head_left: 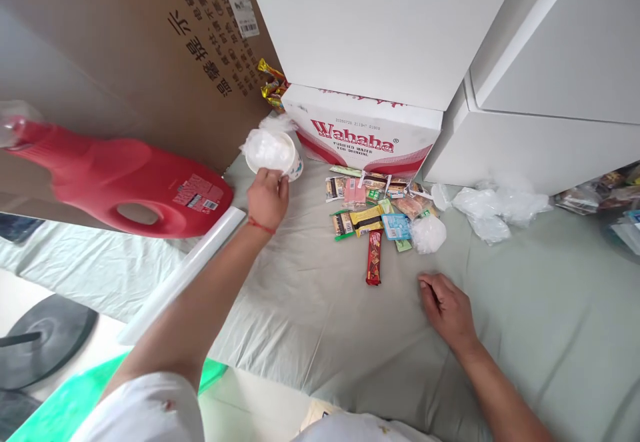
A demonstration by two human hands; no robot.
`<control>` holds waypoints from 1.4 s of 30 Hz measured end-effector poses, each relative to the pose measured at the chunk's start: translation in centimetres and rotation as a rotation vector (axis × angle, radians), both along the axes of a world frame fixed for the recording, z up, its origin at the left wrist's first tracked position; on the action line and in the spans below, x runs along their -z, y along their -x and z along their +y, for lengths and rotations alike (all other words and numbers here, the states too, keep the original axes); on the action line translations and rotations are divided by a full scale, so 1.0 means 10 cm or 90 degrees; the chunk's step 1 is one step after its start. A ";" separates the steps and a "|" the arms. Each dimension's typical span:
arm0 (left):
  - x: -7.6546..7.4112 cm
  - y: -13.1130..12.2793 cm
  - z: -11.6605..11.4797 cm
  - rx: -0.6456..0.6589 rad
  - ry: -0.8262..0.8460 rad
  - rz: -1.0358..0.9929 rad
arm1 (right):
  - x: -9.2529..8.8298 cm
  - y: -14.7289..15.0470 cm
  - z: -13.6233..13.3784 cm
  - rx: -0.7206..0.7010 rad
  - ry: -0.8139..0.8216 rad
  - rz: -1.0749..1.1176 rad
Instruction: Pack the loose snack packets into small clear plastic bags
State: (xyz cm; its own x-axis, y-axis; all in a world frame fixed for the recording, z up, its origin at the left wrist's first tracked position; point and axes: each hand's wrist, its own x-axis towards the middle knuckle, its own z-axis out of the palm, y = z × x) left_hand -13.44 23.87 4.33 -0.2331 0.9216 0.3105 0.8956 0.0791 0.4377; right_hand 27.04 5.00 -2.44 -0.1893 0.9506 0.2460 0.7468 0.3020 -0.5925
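At the near rim of a white paper cup (296,167), my left hand (269,197) has its fingers closed on the cup's edge. Crumpled clear plastic (270,149) fills the cup and spills over its far side. My right hand (447,309) rests on the grey-green sheet, loosely curled with nothing visible in it. Between the hands lies a group of small wrapped snacks, among them a red snack bar (374,257), a yellow packet (367,220) and a blue packet (397,226). A ball of crumpled white plastic (428,233) sits beside them, beyond my right hand.
Behind the snacks stands a white and red Wahaha water carton (365,132). A large red jug (130,185) lies tilted at the left, near a big brown cardboard box (125,49). White drawers (540,142) rise at the right, with clear plastic bags (493,209) before them.
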 end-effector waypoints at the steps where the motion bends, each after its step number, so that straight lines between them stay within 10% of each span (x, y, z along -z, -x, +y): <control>1: -0.02 -0.06 -0.21 0.020 -0.011 0.002 | 0.00 0.00 0.00 0.003 0.003 0.005; 14: -0.23 -1.46 -2.29 0.432 -0.033 -0.189 | -0.78 0.01 0.55 0.074 -0.021 0.129; 20: -0.25 -1.34 -2.66 0.338 -0.006 -0.222 | -0.86 1.12 1.61 -0.195 -0.007 -0.132; 26: -0.34 -1.27 -2.78 0.298 0.010 -0.186 | -0.78 2.16 2.30 -0.275 0.066 -0.277; 32: -0.21 -1.24 -2.73 0.354 0.033 -0.216 | -1.03 1.55 1.76 -0.264 -0.056 -0.024; 35: -0.11 -1.26 -2.64 0.395 0.039 -0.233 | -1.11 0.98 1.22 -0.395 -0.052 0.077; 42: -0.02 -1.44 -2.47 0.380 -0.039 -0.218 | -1.14 0.61 0.62 -0.519 0.043 -0.270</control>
